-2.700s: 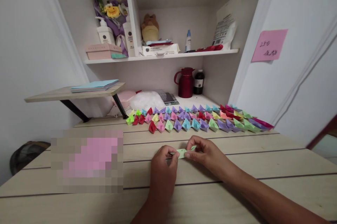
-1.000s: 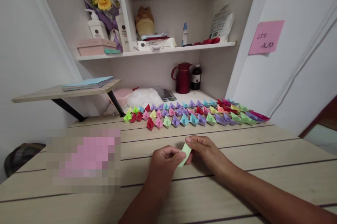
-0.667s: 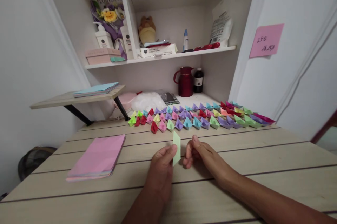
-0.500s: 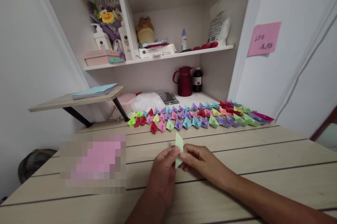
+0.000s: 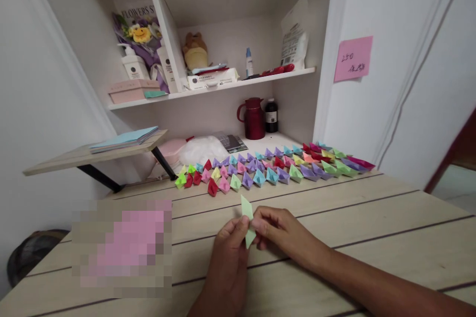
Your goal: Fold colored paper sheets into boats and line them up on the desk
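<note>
A folded piece of light green paper (image 5: 246,209) stands upright between my two hands, above the wooden table (image 5: 372,213). My left hand (image 5: 232,240) pinches it from the left, thumb on its near face. From the right, my right hand (image 5: 273,225) grips its edge between thumb and curled fingers; some of those fingertips are hidden behind the paper. Beyond my hands, several rows of small folded paper boats (image 5: 259,177) in red, pink, purple, blue, green and yellow stretch across the back of the table.
A pixelated pink patch (image 5: 137,232) lies on the left. Behind it a small raised stand (image 5: 55,158) carries stacked coloured paper (image 5: 126,139). At the back are a white plastic bag (image 5: 204,150), a dark red jug (image 5: 255,118) and a black bottle (image 5: 271,114), below a loaded shelf (image 5: 211,90).
The view has turned slightly, so the scene sits a little further left. Both hands keep hold of the green paper, which leans slightly differently.
</note>
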The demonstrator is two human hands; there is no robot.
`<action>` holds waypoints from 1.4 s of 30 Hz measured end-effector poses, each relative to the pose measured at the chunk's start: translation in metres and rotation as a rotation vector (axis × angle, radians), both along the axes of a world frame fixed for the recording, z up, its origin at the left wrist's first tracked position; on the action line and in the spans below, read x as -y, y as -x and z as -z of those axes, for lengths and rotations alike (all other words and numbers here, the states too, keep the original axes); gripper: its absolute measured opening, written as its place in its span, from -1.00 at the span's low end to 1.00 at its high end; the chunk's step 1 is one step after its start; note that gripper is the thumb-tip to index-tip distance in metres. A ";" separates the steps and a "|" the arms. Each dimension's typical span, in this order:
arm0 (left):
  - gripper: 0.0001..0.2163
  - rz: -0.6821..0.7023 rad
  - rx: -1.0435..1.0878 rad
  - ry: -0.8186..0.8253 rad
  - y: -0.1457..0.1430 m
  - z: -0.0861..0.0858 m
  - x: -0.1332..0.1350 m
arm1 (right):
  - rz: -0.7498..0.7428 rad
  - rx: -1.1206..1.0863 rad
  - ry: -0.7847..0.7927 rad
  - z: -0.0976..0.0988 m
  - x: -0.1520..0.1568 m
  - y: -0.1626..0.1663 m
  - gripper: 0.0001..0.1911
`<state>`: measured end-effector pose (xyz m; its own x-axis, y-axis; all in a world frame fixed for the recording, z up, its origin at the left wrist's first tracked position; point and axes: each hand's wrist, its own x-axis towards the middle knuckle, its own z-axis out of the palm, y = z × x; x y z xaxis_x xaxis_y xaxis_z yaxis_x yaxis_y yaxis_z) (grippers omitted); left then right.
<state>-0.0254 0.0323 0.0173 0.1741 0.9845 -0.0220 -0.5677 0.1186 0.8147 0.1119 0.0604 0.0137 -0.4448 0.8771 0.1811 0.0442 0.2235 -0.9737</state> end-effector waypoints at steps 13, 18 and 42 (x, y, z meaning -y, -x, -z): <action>-0.72 0.050 -0.056 -0.029 0.001 -0.002 0.002 | -0.022 -0.101 0.003 -0.007 0.002 -0.001 -0.50; -0.70 0.005 0.016 0.031 -0.001 -0.001 0.002 | -0.077 -0.023 0.012 -0.005 0.004 0.000 -0.43; -0.79 -0.273 -0.359 0.064 0.019 -0.002 -0.014 | -0.195 0.331 0.112 -0.002 0.004 -0.008 -0.66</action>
<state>-0.0443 0.0459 0.0191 -0.1218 0.9879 -0.0958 -0.2681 0.0602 0.9615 0.1195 0.0569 0.0158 -0.6229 0.7769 -0.0920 0.3269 0.1516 -0.9328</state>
